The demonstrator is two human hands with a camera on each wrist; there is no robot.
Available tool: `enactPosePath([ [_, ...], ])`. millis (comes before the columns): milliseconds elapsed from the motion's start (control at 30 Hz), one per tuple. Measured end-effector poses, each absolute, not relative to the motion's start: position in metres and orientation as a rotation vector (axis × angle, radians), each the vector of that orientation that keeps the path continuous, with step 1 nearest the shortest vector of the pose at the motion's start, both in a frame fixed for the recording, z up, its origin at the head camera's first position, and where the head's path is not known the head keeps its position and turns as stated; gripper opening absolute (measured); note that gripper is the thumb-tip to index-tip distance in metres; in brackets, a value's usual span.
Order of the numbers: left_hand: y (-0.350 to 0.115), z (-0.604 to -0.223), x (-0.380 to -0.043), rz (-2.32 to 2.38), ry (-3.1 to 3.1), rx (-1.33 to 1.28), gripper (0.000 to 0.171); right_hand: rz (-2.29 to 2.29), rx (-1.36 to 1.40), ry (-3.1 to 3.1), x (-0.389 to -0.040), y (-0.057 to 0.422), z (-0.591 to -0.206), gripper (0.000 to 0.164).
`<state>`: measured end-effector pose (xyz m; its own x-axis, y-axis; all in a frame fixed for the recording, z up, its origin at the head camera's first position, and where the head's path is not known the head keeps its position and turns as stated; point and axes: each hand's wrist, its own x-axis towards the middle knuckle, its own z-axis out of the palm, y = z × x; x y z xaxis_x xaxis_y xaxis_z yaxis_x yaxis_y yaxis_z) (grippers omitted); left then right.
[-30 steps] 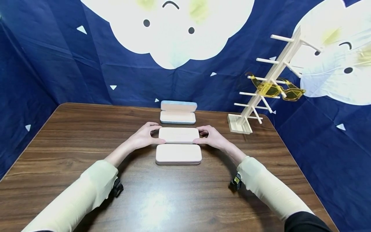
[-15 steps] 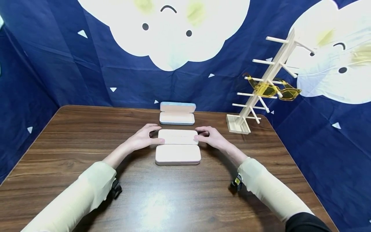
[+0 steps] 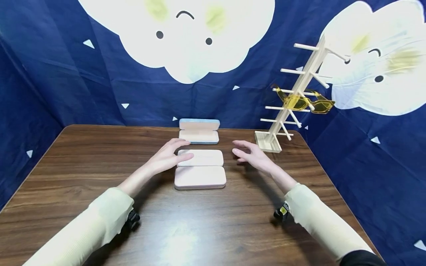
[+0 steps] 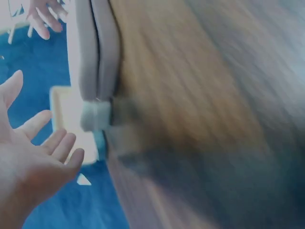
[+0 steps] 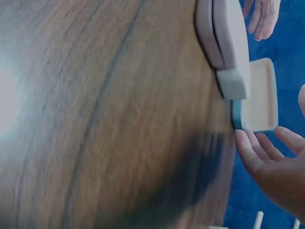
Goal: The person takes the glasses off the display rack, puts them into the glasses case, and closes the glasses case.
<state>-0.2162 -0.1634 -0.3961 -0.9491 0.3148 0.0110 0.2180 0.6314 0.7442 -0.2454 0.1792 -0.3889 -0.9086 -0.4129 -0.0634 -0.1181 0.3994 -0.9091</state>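
Observation:
Three glasses cases lie in a column on the table. The front one is a closed pale pink case [image 3: 200, 178]; directly behind it sits a closed whitish case [image 3: 209, 158]. At the back, a light blue case [image 3: 198, 137] stands with its lid up, its pale lining showing. My left hand [image 3: 166, 157] hovers at the left end of the whitish case, fingers extended and holding nothing; the left wrist view shows its fingers [image 4: 59, 145] spread. Right of the cases, my right hand [image 3: 254, 157] is apart from them with relaxed fingers and nothing in it.
A wooden rack [image 3: 296, 94] with several pegs stands at the table's back right, with yellow sunglasses [image 3: 307, 103] hanging on it. Blue cloth [image 3: 143, 92] with white clouds hangs behind the brown wooden table [image 3: 83, 159].
My right hand has let go of the whitish case and moved right. My left hand has loosened and lifted slightly at its end. The view has shifted a little.

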Motion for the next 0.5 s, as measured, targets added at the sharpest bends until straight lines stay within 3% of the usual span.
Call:
enactPosePath([
  [500, -0.113, -0.357, -0.199, 1.333, 2.657, 0.540, 0.069, -1.536, -0.633, 2.466, -0.224, 0.229, -0.344, 0.050],
])
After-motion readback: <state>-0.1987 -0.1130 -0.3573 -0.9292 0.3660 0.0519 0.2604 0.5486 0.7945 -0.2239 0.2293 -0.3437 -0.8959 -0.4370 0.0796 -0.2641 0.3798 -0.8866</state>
